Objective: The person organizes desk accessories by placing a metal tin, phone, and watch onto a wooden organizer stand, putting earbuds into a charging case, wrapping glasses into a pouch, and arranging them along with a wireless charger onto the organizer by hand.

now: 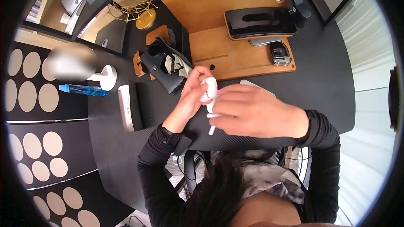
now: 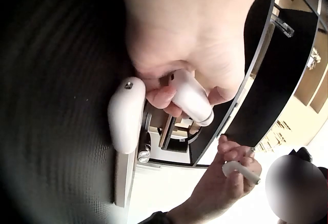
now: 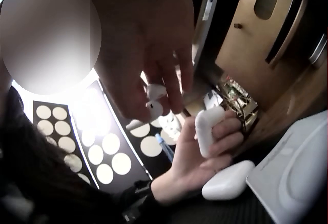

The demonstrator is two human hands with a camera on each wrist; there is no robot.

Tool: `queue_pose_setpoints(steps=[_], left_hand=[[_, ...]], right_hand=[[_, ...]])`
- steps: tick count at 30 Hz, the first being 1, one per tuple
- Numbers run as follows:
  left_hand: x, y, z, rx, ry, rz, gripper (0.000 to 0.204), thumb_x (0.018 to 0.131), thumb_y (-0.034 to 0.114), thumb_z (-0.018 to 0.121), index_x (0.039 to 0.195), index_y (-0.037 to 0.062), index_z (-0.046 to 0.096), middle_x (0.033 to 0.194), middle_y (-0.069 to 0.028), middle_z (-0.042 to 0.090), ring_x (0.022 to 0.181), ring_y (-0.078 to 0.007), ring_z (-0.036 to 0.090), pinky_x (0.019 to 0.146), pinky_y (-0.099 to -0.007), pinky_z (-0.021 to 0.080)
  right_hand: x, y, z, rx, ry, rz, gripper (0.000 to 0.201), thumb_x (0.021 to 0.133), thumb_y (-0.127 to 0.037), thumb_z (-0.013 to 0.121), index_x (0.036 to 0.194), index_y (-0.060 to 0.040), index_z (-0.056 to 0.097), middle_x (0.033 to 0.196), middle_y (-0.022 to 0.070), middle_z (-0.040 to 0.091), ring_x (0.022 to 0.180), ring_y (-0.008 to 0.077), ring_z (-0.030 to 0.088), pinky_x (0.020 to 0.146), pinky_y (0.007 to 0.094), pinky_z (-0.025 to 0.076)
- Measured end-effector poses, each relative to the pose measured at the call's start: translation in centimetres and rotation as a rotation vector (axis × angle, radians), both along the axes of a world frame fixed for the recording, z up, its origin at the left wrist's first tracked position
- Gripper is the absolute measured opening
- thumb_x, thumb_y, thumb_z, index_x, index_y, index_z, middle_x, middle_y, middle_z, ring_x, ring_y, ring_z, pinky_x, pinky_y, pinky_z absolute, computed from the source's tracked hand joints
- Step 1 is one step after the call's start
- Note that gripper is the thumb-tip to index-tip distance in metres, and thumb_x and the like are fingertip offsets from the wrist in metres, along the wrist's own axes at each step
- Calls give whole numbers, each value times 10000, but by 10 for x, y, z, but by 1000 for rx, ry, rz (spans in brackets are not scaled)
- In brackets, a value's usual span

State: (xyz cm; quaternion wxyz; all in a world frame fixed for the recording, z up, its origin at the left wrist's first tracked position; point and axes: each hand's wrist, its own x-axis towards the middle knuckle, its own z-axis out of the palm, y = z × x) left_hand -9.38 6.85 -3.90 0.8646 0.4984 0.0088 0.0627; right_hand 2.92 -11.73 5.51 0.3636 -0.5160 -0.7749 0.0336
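Observation:
My left hand grips a small white earbud case between thumb and fingers, above the black desk. Just right of it, my right hand pinches two white earbuds; their stems stick out past the fingertips in the head view. Below the left hand, a second rounded white case with a small metal port lies on the desk. In the head view it is mostly hidden by the hands.
A pale flat slab lies beside the second case. Behind stands a wooden desk organizer with a black glossy case and a clear-fronted box. To the left are a dark leather pouch, a white box and a blue bottle.

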Motion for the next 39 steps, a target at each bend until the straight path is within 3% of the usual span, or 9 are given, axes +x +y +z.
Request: queue_pose_setpoints(steps=[5, 8, 11, 14, 23, 25, 28, 30, 39], left_hand=[[-4, -8, 21, 179, 88, 87, 410, 894, 170, 608, 1251, 92, 422, 945, -7, 563, 817, -69, 543, 673, -199, 424], [-4, -8, 22, 148, 78, 108, 454, 868, 162, 616, 1271, 75, 426, 1002, -34, 571, 891, -99, 556, 764, -228, 441], [-2, -8, 20, 104, -11, 56, 550, 813, 150, 620, 1308, 36, 409, 1139, -88, 552, 1107, -174, 513, 954, -293, 392], [-2, -17, 26, 291, 62, 119, 546, 818, 125, 616, 1316, 39, 410, 1141, -85, 550, 1140, -182, 502, 972, -311, 393], [-2, -15, 20, 455, -51, 147, 486, 819, -34, 685, 1265, 34, 503, 1108, -57, 583, 1065, -161, 569, 904, -301, 457], [-1, -17, 18, 361, 6, 191, 510, 799, -70, 689, 1266, 28, 507, 1124, -70, 602, 1070, -166, 582, 922, -306, 464], [-2, -13, 12, 361, -30, 133, 547, 778, -70, 710, 1275, 24, 502, 1143, -80, 613, 1076, -170, 591, 931, -307, 472], [1, -11, 7, 301, -42, 134, 585, 757, -79, 722, 1286, 17, 491, 1118, -79, 622, 1060, -167, 599, 921, -300, 483], [-3, -11, 6, 71, -75, 47, 727, 735, -83, 752, 1382, 18, 438, 1056, -74, 630, 1041, -180, 612, 908, -314, 499]], right_hand=[[-3, 13, -19, 174, -7, -53, 126, 745, -130, 622, 808, -24, 596, 919, 75, 569, 897, 243, 599, 825, 367, 509], [0, 8, -15, 100, 57, -79, 148, 750, -120, 633, 854, -20, 599, 921, 80, 572, 883, 262, 615, 760, 377, 522], [6, 7, -13, 3, 99, -214, 135, 774, -102, 660, 883, -45, 604, 880, 72, 565, 800, 284, 616, 678, 385, 513], [14, 8, -8, 28, 193, -269, 127, 776, -101, 658, 869, -47, 591, 848, 83, 552, 785, 295, 609, 648, 393, 497], [21, -4, 2, -187, -22, -359, 95, 770, -84, 628, 848, -32, 612, 834, 104, 553, 796, 289, 604, 686, 398, 502], [17, -2, 2, -158, -75, -365, 103, 769, -83, 620, 856, -28, 618, 853, 99, 560, 814, 277, 612, 706, 386, 513], [10, 3, -2, 1, 43, -156, 136, 762, -82, 611, 881, -17, 630, 912, 94, 573, 860, 259, 621, 754, 362, 527], [9, 6, -15, 83, -76, -94, 165, 765, -91, 613, 912, -21, 635, 961, 91, 578, 904, 251, 625, 785, 349, 532], [23, 4, -6, -38, 55, -212, 169, 743, -123, 669, 894, -68, 616, 896, 57, 580, 883, 254, 619, 720, 362, 519]])
